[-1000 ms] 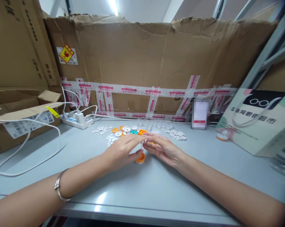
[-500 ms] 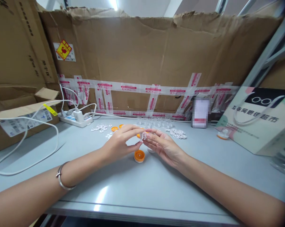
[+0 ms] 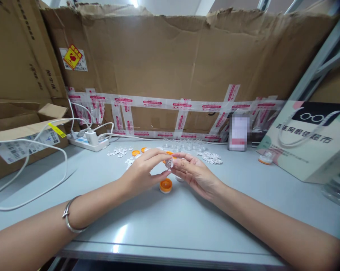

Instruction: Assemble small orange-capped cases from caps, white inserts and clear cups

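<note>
Pinching a small whitish piece [image 3: 169, 163]: left hand [image 3: 143, 167], right hand [image 3: 196, 174]. A round orange-white cup [image 3: 166, 186] stands nearer the grey counter's front edge [image 3: 158, 251]

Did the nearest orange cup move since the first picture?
No, the orange cup seems to be in the same place, going by the white power strip.

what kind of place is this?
Probably a workbench in a workshop or storeroom: small white pieces heaped on a gray tabletop, a large cardboard carton behind, a metal frame at right.
</note>
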A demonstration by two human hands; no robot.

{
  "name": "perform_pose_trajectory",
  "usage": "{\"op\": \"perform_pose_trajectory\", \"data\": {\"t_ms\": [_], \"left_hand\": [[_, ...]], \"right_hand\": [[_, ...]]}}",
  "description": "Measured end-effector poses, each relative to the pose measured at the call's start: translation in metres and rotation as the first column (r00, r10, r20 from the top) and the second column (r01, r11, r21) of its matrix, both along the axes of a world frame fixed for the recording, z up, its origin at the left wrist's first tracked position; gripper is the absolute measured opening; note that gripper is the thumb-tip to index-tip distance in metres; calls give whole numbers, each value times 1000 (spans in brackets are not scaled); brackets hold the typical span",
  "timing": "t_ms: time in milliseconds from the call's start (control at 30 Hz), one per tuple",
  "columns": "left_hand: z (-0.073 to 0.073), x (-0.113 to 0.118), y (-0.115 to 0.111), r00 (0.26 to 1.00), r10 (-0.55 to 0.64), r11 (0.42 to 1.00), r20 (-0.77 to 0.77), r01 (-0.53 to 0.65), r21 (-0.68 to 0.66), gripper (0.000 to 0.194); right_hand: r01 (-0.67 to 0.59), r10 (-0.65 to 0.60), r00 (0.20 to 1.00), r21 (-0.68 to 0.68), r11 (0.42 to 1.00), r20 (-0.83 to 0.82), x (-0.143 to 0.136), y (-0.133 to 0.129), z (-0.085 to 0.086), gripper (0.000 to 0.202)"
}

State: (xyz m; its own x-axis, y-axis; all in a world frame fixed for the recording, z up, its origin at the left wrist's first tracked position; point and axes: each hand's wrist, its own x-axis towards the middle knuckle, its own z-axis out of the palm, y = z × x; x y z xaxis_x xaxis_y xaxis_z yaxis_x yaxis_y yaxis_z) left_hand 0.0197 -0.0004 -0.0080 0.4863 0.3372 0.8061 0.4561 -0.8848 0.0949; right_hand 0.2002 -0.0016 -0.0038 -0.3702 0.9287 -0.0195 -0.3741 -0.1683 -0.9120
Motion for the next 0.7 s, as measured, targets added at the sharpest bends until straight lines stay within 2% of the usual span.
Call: {"op": "perform_pose_trajectory", "data": {"t_ms": [167, 367, 500, 567, 633, 700], "left_hand": [[1, 1, -1, 1000, -8, 1000, -26, 8, 9, 25], [-7, 4, -1, 999, -48, 998, -14, 48, -34, 26], [-1, -2, -3, 1000, -12, 989, 23, 16, -145, 35], [4, -9, -3, 1000, 12, 977, 23, -7, -212, 31], [7, -16, -1, 998, 10, 950, -59, -28, -312, 25], [6, -21, 0, 977, -26, 906, -210, -66, -418, 31]], "right_hand": [[24, -28, 998, 75, 997, 56, -4, -2, -1, 31], [45, -58, 993, 126, 991, 103, -6, -4, -5, 28], [75, -97, 987, 168, 983, 130, -4, 0, -5, 33], [98, -128, 981, 202, 974, 144, -2, 3, -6, 33], [109, -149, 975, 230, 967, 166, -1, 7, -8, 30], [103, -151, 967, 227, 968, 206, 1, 8, -10, 28]]}}
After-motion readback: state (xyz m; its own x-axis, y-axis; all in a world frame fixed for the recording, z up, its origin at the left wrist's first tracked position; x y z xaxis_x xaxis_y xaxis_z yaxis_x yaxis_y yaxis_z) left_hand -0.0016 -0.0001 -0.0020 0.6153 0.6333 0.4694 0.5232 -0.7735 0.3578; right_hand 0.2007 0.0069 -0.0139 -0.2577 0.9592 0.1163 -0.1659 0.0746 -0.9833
